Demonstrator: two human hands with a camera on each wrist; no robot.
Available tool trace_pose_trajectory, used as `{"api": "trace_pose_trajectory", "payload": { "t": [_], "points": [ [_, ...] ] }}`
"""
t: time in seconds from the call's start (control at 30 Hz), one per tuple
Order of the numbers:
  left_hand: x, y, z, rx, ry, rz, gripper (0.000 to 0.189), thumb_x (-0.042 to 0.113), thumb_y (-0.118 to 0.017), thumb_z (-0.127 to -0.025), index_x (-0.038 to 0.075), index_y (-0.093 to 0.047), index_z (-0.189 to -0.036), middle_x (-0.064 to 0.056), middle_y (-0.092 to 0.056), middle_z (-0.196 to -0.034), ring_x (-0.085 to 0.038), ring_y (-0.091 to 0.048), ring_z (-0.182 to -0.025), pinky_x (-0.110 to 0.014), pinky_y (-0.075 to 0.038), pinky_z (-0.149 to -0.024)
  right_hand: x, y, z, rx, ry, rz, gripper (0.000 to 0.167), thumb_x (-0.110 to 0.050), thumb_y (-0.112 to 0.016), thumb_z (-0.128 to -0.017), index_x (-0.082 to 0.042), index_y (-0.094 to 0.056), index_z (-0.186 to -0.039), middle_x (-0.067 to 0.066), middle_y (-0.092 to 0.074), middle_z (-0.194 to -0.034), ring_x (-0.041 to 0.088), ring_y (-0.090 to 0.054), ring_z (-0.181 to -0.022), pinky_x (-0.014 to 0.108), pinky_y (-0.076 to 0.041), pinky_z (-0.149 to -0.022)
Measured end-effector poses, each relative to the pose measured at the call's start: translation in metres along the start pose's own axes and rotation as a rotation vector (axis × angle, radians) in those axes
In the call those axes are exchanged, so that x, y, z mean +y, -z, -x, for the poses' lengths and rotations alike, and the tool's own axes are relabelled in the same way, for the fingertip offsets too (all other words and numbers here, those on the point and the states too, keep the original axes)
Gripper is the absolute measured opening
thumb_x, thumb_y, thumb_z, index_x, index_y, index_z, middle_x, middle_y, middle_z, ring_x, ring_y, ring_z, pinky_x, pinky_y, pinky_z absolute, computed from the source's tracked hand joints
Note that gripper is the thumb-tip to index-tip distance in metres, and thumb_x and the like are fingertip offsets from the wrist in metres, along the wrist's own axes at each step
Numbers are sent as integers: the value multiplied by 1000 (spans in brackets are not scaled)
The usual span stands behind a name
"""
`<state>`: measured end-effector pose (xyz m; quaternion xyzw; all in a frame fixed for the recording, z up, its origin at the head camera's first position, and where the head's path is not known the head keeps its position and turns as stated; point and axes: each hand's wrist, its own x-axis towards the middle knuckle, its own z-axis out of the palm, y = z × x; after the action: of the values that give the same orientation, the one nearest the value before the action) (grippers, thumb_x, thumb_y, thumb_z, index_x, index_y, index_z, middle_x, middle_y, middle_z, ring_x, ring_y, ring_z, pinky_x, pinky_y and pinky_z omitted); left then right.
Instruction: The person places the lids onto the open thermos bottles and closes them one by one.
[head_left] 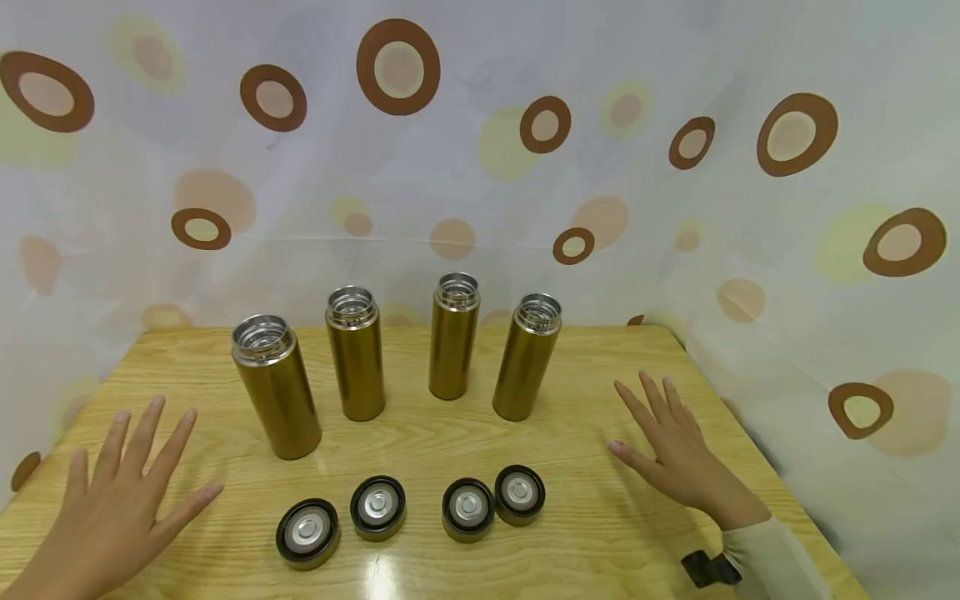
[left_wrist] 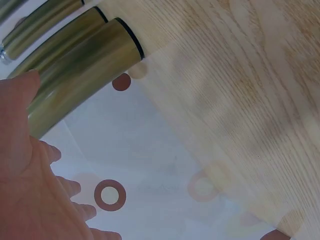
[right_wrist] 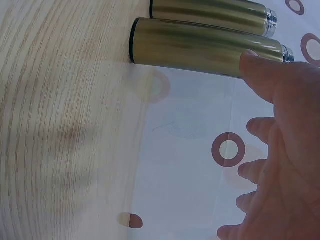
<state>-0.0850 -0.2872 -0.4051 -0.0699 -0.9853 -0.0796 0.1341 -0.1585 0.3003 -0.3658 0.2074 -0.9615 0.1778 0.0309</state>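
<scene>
Both hands are spread with straight fingers and hold nothing. My left hand [head_left: 120,504] is over the left side of the table, nearest to the leftmost gold flask [head_left: 279,400]. Over the right side is my right hand [head_left: 671,450], with the rightmost flask [head_left: 527,358] the closest to it. Between these two stand another flask [head_left: 356,358] and a further one [head_left: 453,342]. All are upright, with open steel mouths. In front of them lie the lids, undersides up: the left lid [head_left: 307,533], a second lid [head_left: 378,507], a third lid [head_left: 468,509] and the right lid [head_left: 519,494].
The wooden table [head_left: 585,542] reaches back to a white curtain [head_left: 480,192] with brown and yellow circles, which also hangs along both sides. A black object [head_left: 709,569] is at the right sleeve [head_left: 776,558]. The third and right lids sit close together.
</scene>
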Motion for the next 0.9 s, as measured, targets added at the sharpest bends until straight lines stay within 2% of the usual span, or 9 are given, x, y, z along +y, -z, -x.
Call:
{"api": "trace_pose_trajectory", "payload": {
  "t": [0.1, 0.23, 0.43, 0.5, 0.57, 0.63, 0.77, 0.83, 0.9],
  "points": [
    [1, 1, -3, 39, -23, 14, 95, 54, -60, -89, 21, 0, -156, -18, 9, -159, -47, 12, -142, -75, 10, -101, 0, 0, 2, -2, 7, -18, 75, -37, -57, -97, -20, -13, -155, 22, 4, -158, 51, 12, -140, 77, -5, -101],
    [5, 4, -11, 137, -69, 54, 91, 50, -63, -88, 16, -11, -155, -23, -6, -157, -50, -4, -141, -74, -8, -102, -1, -1, 3, 2, 20, -49, 75, -36, -58, -96, -21, -14, -155, 23, 2, -158, 51, 11, -140, 77, -5, -101],
    [14, 8, -24, 264, -101, 196, 87, 41, -68, -87, 9, -21, -153, -27, -20, -152, -52, -21, -135, -71, -17, -104, -8, -5, 3, 9, 31, -78, 74, -34, -59, -96, -21, -16, -155, 21, -2, -159, 49, 8, -142, 78, -10, -99],
    [16, 9, -29, 276, -103, 289, 87, 36, -70, -87, 8, -20, -153, -28, -22, -151, -53, -23, -134, -71, -18, -104, -10, -6, 3, 11, 32, -84, 73, -34, -59, -96, -22, -17, -155, 21, -4, -159, 48, 7, -142, 78, -11, -99],
    [19, 11, -34, 261, -89, 403, 89, 30, -71, -87, 9, -16, -154, -28, -20, -152, -53, -22, -134, -71, -16, -104, -12, -7, 3, 13, 38, -90, 73, -33, -59, -96, -23, -17, -155, 20, -5, -159, 48, 6, -142, 78, -11, -99],
    [22, 12, -39, 229, -51, 522, 91, 23, -71, -88, 13, -11, -155, -27, -17, -154, -52, -17, -137, -74, -12, -103, -14, -8, 3, 15, 43, -94, 73, -33, -59, -96, -24, -17, -155, 19, -5, -159, 48, 5, -142, 78, -13, -98],
    [27, 13, -52, 196, 11, 695, 92, 18, -69, -89, 22, -5, -156, -21, -15, -156, -47, -16, -140, -73, -18, -101, -20, -9, 4, 15, 53, -112, 73, -32, -59, -96, -27, -16, -155, 16, -6, -159, 46, 4, -143, 79, -15, -97],
    [30, 11, -59, 188, 25, 752, 93, 17, -69, -89, 25, -4, -155, -17, -15, -157, -43, -18, -141, -53, -25, -112, -23, -10, 4, 13, 56, -117, 72, -33, -59, -96, -28, -16, -154, 16, -7, -159, 45, 4, -143, 78, -15, -97],
    [31, 8, -66, 179, 31, 807, 94, 15, -69, -89, 26, -3, -155, -14, -15, -158, -39, -19, -142, -25, -29, -112, -25, -10, 4, 11, 63, -121, 72, -33, -59, -96, -28, -17, -154, 15, -7, -159, 45, 3, -144, 78, -16, -98]
  ]
}}
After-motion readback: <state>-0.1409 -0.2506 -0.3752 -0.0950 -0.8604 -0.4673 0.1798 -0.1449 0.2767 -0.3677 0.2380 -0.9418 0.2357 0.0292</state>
